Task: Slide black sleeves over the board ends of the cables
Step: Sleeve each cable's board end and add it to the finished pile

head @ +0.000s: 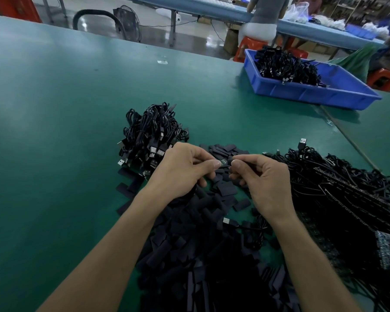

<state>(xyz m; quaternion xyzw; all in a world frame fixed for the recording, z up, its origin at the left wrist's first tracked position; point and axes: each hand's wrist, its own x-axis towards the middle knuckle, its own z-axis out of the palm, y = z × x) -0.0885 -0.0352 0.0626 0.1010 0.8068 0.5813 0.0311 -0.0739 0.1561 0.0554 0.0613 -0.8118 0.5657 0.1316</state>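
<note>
Loose sleeves (189,244) heaped bottom centre, cables (347,188) lower right seemingly unsleeved; mid-frame, left hand (182,167) pinching board end (222,162), right hand (263,176) pinching sleeve (229,162), barely on.

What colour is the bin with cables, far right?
The bin is blue, seen in the head view.

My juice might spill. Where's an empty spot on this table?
Widest: bare green table mat left of the heap of coiled black cables; also the strip between that heap and the blue plastic tray. Crowded: flat black sleeve pile under the left hand and right hand, tangled black cables on the right.
</note>
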